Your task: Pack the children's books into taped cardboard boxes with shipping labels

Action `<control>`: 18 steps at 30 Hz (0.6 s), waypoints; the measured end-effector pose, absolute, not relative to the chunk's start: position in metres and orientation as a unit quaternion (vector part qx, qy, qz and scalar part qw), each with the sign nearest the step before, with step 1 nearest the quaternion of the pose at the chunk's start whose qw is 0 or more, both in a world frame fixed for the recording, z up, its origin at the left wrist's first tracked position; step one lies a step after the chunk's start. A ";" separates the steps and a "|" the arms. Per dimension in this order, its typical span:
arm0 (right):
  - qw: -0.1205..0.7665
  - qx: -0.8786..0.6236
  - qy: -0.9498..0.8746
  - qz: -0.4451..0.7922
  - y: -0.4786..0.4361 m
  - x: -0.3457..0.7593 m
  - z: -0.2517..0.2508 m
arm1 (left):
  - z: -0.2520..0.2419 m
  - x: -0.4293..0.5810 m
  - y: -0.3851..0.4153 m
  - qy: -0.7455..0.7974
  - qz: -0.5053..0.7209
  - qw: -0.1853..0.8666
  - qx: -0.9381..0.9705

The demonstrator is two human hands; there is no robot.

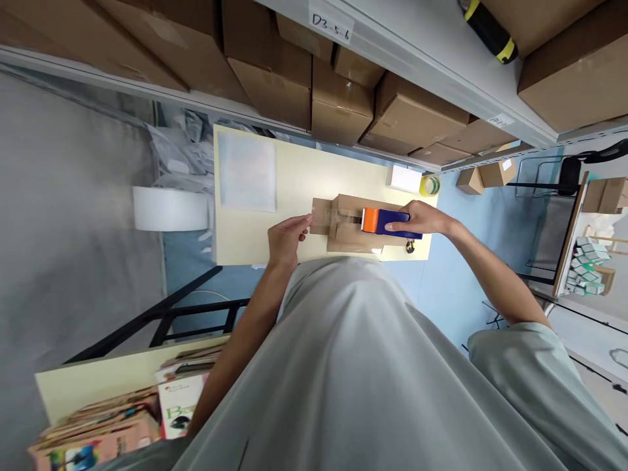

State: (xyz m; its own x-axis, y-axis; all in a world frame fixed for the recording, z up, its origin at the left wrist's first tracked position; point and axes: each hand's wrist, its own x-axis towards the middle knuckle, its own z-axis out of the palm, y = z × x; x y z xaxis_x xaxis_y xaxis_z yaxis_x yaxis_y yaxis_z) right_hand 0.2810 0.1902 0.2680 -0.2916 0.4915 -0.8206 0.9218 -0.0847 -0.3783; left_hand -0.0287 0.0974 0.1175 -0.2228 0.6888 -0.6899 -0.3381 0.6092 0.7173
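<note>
A small brown cardboard box [352, 246] lies on the pale yellow table, with an end flap [321, 208] sticking out to its left. My left hand [284, 241] is closed in a pinch at the outer edge of this flap. Shiny clear tape runs along the flap and over the top of the box. In my right hand [415, 219] is an orange and dark blue tape dispenser [385, 222], its toothed orange end facing left over the box top. The fingers underneath its handle are partly hidden.
A white box [404, 178] and a yellow tape roll [430, 186] stand at the table's [299, 176] back right. A small black-and-yellow tool [410, 246] lies near the front edge. Shelves of cartons [341, 104] overhang the back. Magazines [108, 418] are stacked lower left.
</note>
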 end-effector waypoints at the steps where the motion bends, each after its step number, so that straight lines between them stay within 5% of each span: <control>1: 0.225 0.552 0.639 -0.486 0.191 0.281 0.264 | 0.115 -0.028 0.097 0.660 0.416 0.612 0.128; 18: 0.234 0.561 0.634 -0.478 0.189 0.277 0.229 | 0.040 -0.005 0.098 0.676 0.380 0.612 0.156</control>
